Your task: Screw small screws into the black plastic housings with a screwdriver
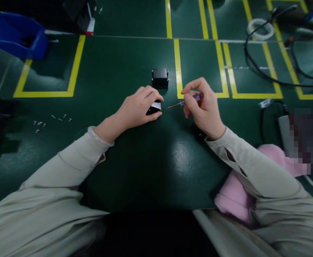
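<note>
My left hand [138,109] is closed over a small black part with a white face [154,107], pressing it onto the green table [124,71]. My right hand [203,107] pinches a small screwdriver [183,102] with a clear reddish handle. Its thin shaft points left and its tip meets the side of the black part. A second black box-shaped part [160,77] stands just behind the hands, untouched.
Several small screws [51,120] lie scattered at the left. A blue bin [15,34] sits at the far left corner. Black cables [266,67] and a white tape roll [260,28] lie at the right. A pink cloth [233,200] rests under my right forearm. Yellow lines mark the table.
</note>
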The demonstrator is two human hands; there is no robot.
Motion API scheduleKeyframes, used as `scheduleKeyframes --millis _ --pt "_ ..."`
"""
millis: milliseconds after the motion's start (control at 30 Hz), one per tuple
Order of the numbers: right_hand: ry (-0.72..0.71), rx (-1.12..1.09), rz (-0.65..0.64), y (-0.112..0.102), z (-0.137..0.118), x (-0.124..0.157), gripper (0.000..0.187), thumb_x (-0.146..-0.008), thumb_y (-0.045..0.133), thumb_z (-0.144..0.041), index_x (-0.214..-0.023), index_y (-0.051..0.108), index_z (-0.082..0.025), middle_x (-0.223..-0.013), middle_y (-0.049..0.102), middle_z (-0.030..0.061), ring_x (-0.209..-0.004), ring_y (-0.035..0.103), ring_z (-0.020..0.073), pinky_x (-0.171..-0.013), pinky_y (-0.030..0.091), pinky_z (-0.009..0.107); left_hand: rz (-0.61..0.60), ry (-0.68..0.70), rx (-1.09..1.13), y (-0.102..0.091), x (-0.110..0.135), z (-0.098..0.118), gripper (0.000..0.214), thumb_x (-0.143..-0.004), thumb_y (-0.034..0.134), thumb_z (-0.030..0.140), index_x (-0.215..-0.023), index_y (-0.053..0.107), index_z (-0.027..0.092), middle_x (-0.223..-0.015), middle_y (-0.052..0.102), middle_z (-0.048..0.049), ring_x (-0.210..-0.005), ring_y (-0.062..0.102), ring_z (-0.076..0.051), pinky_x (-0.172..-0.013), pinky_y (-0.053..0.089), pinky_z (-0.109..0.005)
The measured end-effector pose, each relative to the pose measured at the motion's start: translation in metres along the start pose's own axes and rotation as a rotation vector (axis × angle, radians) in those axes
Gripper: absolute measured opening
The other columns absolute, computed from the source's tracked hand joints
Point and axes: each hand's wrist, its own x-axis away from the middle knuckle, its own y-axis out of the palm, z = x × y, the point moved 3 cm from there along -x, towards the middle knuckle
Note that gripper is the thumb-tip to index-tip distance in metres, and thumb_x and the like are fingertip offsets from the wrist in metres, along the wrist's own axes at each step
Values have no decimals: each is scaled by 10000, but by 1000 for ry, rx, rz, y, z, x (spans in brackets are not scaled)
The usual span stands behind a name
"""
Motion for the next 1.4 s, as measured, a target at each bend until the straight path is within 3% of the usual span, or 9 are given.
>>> scheduleKeyframes --millis 233,467,700,900,1133,1400 --pt "30 -26 19 1 2 0 285 -1001 505 -547 -934 508 -270 -520 403 -92 -403 418 76 -396 322 266 -3 -1 -11 -1 0 0 377 -930 611 358 -1264 548 194 -1302 586 -127 -1210 571 -318 -944 542 -462" --pt "-23 -3 28 -1 4 0 292 -995 516 -558 -1045 503 -271 -572 470 -92 -441 455 69 -420 363 248 -2 5 -10 0 0 0 387 -931 613 363 -1266 544 182 -1307 584 -126 -1220 568 -317 -972 535 -468" --pt "-9 6 37 0 4 0 282 -1003 515 -532 -952 507 -254 -536 436 -101 -405 425 46 -398 316 226 8 9 -14 0 0 0 380 -931 612 361 -1261 552 182 -1297 589 -125 -1208 573 -313 -966 535 -468" --pt "-30 8 47 -1 4 0 275 -988 545 -533 -1033 501 -266 -602 469 -95 -433 450 57 -410 362 248 5 8 -27 -1 0 1 386 -928 616 356 -1261 551 171 -1298 594 -128 -1193 578 -310 -931 547 -448" --pt "-25 64 46 -1 3 0 257 -1016 504 -504 -946 511 -257 -554 441 -89 -420 428 56 -411 348 244 8 11 -15 0 0 0 379 -933 610 356 -1263 548 180 -1299 587 -124 -1210 571 -313 -963 535 -467" --pt "-58 69 49 -2 8 0 226 -1012 519 -485 -1081 512 -270 -675 515 -66 -465 448 62 -443 401 249 5 10 -6 0 0 0 378 -930 613 348 -1264 542 185 -1299 585 -121 -1218 567 -313 -976 535 -481"
